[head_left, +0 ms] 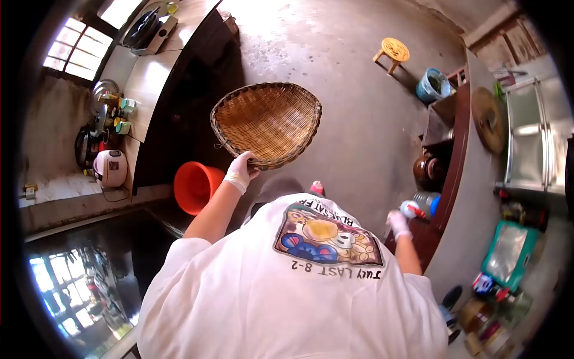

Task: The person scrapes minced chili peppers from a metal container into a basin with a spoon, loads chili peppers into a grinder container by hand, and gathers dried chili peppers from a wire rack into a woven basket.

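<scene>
In the head view, a woven wicker basket (269, 119), scoop-shaped with a dark bound rim, is held out in front of me. My left hand (240, 171), in a thin whitish glove, is closed on its near rim, with the fingers partly hidden by the basket. The inside of the basket shows no contents. My right hand (397, 222), also gloved, hangs at my right side with its fingers curled and nothing visible in it. Just beyond that hand are a white bottle with a red part (412, 209) and a clear plastic jug (426, 202).
An orange-red bucket (194, 188) stands on the floor left of my arm. A counter (156, 78) with a rice cooker (110, 168) runs along the left. Ahead on the concrete floor are a yellow stool (394, 49) and a blue lined bin (433, 87). A reddish-brown shelf edge (455, 149) borders the right.
</scene>
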The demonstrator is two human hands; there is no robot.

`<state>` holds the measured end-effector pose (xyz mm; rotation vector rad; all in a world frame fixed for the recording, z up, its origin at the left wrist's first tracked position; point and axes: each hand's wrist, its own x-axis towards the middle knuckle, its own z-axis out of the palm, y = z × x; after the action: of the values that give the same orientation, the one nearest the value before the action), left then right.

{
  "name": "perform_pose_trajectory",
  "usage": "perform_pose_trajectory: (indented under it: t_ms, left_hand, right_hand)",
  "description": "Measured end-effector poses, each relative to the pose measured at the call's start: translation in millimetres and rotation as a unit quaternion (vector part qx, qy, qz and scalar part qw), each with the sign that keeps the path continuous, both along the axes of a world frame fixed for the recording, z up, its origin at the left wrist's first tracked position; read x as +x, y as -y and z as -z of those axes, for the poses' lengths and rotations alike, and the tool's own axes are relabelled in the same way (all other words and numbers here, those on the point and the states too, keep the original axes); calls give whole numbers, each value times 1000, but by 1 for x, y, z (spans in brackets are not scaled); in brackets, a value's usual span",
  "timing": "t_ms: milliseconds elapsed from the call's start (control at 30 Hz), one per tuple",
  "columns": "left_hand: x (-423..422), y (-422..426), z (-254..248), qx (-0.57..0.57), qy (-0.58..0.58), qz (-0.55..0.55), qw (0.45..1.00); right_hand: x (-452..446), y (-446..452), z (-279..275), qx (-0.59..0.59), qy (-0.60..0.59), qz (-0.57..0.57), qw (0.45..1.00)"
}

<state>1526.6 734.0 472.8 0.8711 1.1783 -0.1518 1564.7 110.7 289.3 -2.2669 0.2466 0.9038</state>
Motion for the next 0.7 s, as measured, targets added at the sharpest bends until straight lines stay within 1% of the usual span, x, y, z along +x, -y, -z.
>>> perform_pose_trajectory:
  t_ms: [33,67,100,133,167,233,333,367,400,433,467,500,533,567,600,633,667,700]
  left_hand:
    - [11,-6,-1,3,2,-9,1000]
    - [28,-11,3,-6,3,-32,999]
    - [46,-19,10,-15,13,-42,999]
    - [67,-23,10,-14,7,-43,999]
    - [80,-26,8,-14,2,-42,999]
    - [121,-38,16,-13,-2,-49,999]
    - [202,-60,28,-38,11,-66,997]
    - [230,-68,30,-51,16,-70,996]
    - [253,-81,42,-45,22,-71,996]
    - [284,-89,43,-59,6,-71,996]
    - [318,-94,36,-52,-3,-83,995]
    - [351,-97,28,-44,-12,-97,994]
    - [382,-104,23,-43,-18,-101,994]
    - [412,-114,17,-40,-21,-106,993]
    - [439,-124,12,-33,-35,-111,993]
    - [460,-131,3,-34,-40,-105,993]
    - [486,-138,-8,-31,-40,-106,993]
    - [513,-148,-15,-29,-40,-107,993]
  right_hand:
    - [69,4,22,26,76,48,996]
    - [144,-50,-70,56,57,103,991]
    - [221,-48,-63,117,104,25,987]
    - [290,-60,-61,99,152,13,983]
    - [339,-82,-74,76,193,35,978]
    - [420,-137,-119,154,194,47,968]
    - [511,-198,-110,206,211,4,955]
    - [519,-222,-122,150,310,-102,933]
    - [527,-233,-109,107,286,-117,945]
    - [527,-244,-111,47,270,-161,948]
    - [535,-240,-83,-27,254,-229,939]
    - [539,-229,-56,-51,236,-258,935]
    - [542,-225,-51,-56,206,-234,949]
    - [550,-213,-41,-53,138,-189,971]
    - [549,-186,-3,-39,127,-104,986]
    - [542,-164,14,-49,139,-52,988]
    - [551,-108,93,-37,86,-132,987]
    - [554,-113,50,-4,16,-53,998]
